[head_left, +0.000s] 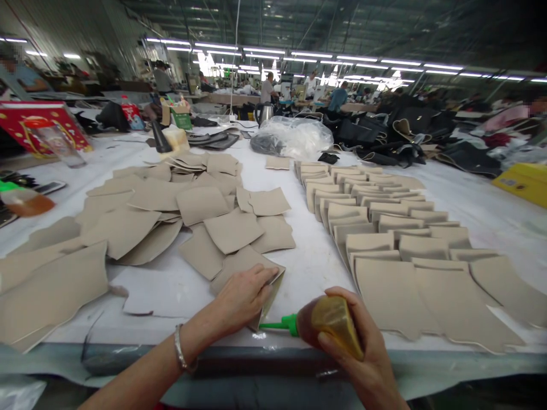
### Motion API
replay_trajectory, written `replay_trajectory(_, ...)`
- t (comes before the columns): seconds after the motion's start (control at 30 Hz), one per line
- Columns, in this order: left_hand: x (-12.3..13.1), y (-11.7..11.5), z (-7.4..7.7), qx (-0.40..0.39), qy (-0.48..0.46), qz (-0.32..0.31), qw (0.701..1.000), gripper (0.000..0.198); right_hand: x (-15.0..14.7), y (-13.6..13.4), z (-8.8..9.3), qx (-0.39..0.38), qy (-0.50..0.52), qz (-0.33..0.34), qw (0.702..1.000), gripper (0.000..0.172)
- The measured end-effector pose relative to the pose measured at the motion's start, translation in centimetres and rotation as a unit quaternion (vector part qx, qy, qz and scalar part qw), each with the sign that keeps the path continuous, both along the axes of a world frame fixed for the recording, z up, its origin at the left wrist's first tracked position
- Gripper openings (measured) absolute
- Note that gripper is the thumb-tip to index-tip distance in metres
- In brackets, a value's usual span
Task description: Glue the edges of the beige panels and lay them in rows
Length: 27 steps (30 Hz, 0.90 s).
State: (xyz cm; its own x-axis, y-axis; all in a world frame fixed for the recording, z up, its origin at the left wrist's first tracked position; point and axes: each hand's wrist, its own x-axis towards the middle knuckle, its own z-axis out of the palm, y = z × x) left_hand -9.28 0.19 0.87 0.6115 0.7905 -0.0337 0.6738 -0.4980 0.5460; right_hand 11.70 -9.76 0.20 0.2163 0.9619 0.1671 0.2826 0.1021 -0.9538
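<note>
My right hand (pixel 363 347) is wrapped round a squeeze bottle (pixel 331 324) of amber liquid, tilted nearly flat with its green nozzle pointing left. The nozzle tip is at the near corner of a beige leather-like piece (pixel 273 293); whether they touch I cannot tell. My left hand (pixel 245 296), a silver bracelet on its wrist, grips this piece by its right edge, where a darker strip of underside shows. Loose beige pieces (pixel 203 205) lie heaped beyond that hand. To the right, overlapping rows of similar pieces (pixel 384 290) fan out over the white table (pixel 307 256).
A second green-topped bottle (pixel 25 199) and a phone (pixel 50 187) lie at the left edge. Clear plastic wrap (pixel 299 136), a metal kettle (pixel 264 113) and black bags (pixel 371 128) stand farther back. A yellow box (pixel 523 182) is at right. Several people work in the background.
</note>
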Motion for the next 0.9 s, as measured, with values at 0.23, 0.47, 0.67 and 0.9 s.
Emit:
replay_trajectory(0.23, 0.03, -0.27, 0.21, -0.002, 0.015, 0.005, 1.000, 0.039, 0.31, 0.19, -0.20, 0.014, -0.006, -0.009, 1.000, 0.047)
replay_trajectory(0.47, 0.04, -0.41, 0.32, -0.004, 0.026, 0.007, 1.000, 0.040, 0.91, 0.73, -0.11, 0.028, -0.020, 0.002, 0.999, 0.047)
replay_trajectory(0.67, -0.03, -0.28, 0.21, -0.008, 0.024, 0.004, 1.000, 0.040, 0.41, 0.24, -0.58, 0.009, 0.034, 0.044, 0.998, 0.050)
replay_trajectory(0.9, 0.07, -0.32, 0.26, -0.014, 0.023, 0.009, 1.000, 0.039, 0.58, 0.24, -0.53, -0.003, 0.014, -0.019, 1.000, 0.050)
